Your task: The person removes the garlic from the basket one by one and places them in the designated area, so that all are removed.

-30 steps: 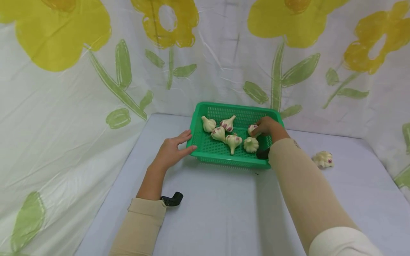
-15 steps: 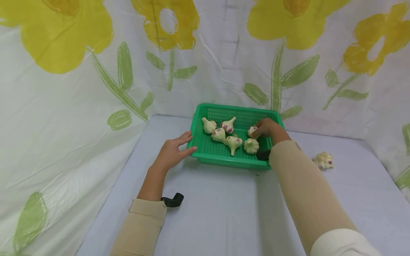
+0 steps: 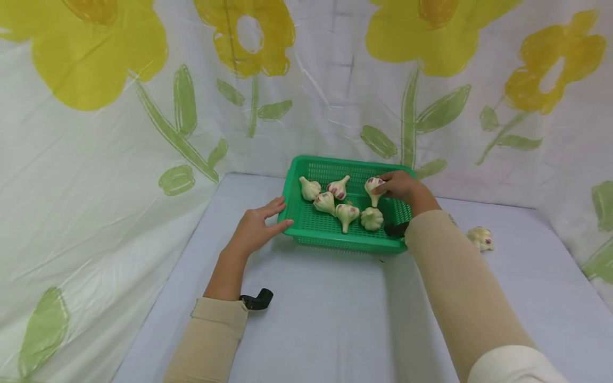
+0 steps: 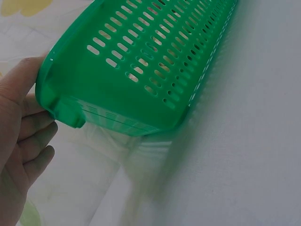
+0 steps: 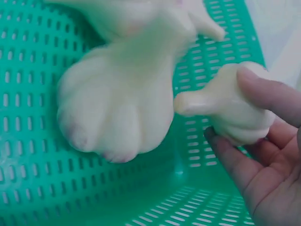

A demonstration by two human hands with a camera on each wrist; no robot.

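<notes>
A green plastic basket with slotted walls stands at the back of the table. My left hand holds its left rim; in the left wrist view the thumb lies over the rim and the fingers below it. Over the basket's right part, my right hand pinches a garlic bulb between thumb and fingers, its stem pointing down in the head view. Several other garlic bulbs lie in the basket, among them a pale one just below the held bulb and a purple-streaked one to its left.
One more garlic bulb lies on the white table, right of the basket and partly behind the right sleeve. A flower-printed curtain hangs close behind the basket. Black camera mounts sit at both wrists.
My right hand has turned and lifted the garlic bulb slightly, so its purple-streaked top and downward stem now show. My left hand stays at the basket's rim.
</notes>
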